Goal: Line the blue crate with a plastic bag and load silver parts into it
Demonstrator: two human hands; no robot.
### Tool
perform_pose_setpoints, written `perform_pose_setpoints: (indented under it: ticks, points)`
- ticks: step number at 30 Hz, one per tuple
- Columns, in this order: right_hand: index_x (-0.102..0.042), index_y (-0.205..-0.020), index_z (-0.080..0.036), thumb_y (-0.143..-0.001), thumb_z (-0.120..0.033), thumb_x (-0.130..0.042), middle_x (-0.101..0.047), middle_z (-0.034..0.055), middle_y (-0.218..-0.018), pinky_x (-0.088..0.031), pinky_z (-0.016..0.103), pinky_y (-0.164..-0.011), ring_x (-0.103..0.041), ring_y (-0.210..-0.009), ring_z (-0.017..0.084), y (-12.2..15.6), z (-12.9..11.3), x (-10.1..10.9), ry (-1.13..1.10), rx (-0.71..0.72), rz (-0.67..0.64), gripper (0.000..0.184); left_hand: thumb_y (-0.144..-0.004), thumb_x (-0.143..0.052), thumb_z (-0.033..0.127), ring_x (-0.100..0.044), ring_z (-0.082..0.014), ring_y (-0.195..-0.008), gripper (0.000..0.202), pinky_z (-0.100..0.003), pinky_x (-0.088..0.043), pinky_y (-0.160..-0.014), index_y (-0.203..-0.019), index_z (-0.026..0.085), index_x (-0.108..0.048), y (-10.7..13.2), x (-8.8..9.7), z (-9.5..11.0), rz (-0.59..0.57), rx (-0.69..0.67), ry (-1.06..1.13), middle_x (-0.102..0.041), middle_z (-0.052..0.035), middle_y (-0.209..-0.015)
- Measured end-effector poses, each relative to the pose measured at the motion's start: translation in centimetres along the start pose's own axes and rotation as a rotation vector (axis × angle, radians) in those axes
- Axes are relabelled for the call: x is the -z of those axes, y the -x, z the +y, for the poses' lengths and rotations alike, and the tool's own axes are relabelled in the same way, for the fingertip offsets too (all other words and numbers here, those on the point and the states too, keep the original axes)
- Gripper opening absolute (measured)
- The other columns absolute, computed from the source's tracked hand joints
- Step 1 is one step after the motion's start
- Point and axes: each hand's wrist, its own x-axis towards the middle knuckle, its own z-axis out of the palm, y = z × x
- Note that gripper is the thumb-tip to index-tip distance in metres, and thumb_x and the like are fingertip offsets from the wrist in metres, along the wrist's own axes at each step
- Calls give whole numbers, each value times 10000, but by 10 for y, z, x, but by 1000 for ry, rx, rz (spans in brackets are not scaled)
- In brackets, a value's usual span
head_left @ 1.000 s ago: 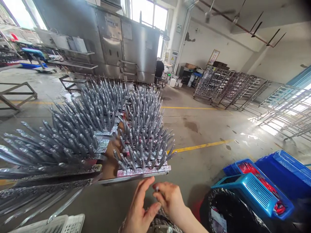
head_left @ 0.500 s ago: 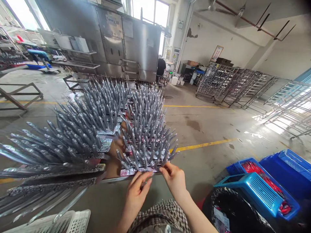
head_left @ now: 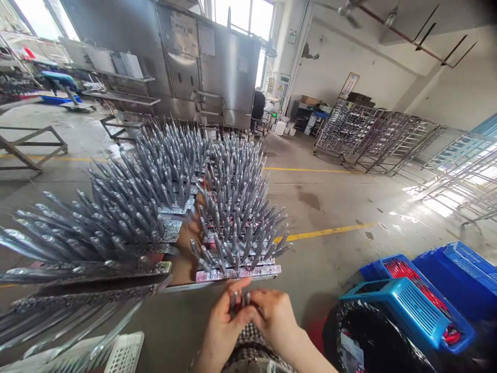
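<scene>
My left hand [head_left: 223,321] and my right hand [head_left: 276,313] meet in front of my body, just short of the table edge. Both have closed fingers around small silver-grey slim pieces [head_left: 233,300], whose rounded tips show between them; their exact kind cannot be made out. Beyond my hands, rows of silver finger-shaped pieces [head_left: 236,207] stand upright on the table, set in glittery strips. The nearest strip [head_left: 267,271] lies along the front edge, its right end bare. To the left stands another dense block of the same pieces [head_left: 120,217].
A white perforated basket [head_left: 128,352] sits low at left. At right are a black-lined bin [head_left: 334,331], a light-blue basket [head_left: 421,311] and blue crates [head_left: 462,269] with red pieces. Wire racks [head_left: 349,129] stand farther back; a person [head_left: 258,106] sits by the metal cabinet [head_left: 209,67].
My hands have drawn back from the nearest strip toward my body and come together. Silver pieces now show between my fingers, and the right end of the strip is uncovered.
</scene>
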Motion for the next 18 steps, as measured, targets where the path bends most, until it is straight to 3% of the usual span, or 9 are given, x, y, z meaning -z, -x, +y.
perform_pose_setpoints:
  ticks: [2, 4, 8, 12, 15, 18]
  points:
    - [-687, -751, -179, -1054, -495, -269, -680, 20, -605, -374, 259, -518, -635, -516, 133, 3, -2, -8, -15, 42, -30, 606, -840, -715, 483, -660, -136, -716, 285, -193, -566, -679, -850, 201, -751, 0, 2, 5, -1, -100, -26, -661, -15, -765]
    - [-697, -777, -185, -1034, -528, -348, -691, 9, -625, -387, 238, -528, -641, -538, 123, 0, 1, -5, -64, -39, -21, 553, -901, -650, 395, -658, -127, -742, 233, -181, -559, -695, -776, 209, -712, -2, 7, 6, 24, -176, -61, -636, -10, -768]
    - [-728, -915, -197, -994, -497, -486, -714, -3, -672, -409, 214, -558, -638, -551, 123, -16, 12, 10, -43, -270, 115, 394, -901, -623, 259, -682, -131, -896, 110, -185, -563, -768, -835, 236, -708, -8, 17, -2, 14, -247, -161, -684, -17, -936]
    - [-698, -790, -212, -946, -379, -589, -691, -14, -616, -348, 236, -534, -621, -535, 134, -30, 18, -1, 64, -305, 8, 253, -876, -619, 195, -699, -165, -979, 109, -220, -589, -722, -881, 244, -715, -9, 18, -17, -65, -259, -284, -723, -27, -1105]
    - [-661, -715, -203, -954, -346, -568, -674, -10, -606, -333, 238, -535, -615, -541, 128, -32, 17, -15, 78, -291, -3, 293, -897, -601, 214, -692, -197, -1025, 117, -281, -611, -750, -897, 239, -716, -7, 13, -22, -47, -239, -389, -724, -38, -1147]
    - [-639, -662, -187, -1011, -416, -461, -632, -2, -556, -346, 237, -522, -592, -507, 122, -32, 12, -15, 66, -209, 100, 454, -926, -579, 240, -698, -198, -1012, 134, -316, -616, -811, -929, 227, -712, -7, 8, -24, -7, -235, -435, -735, -44, -1113]
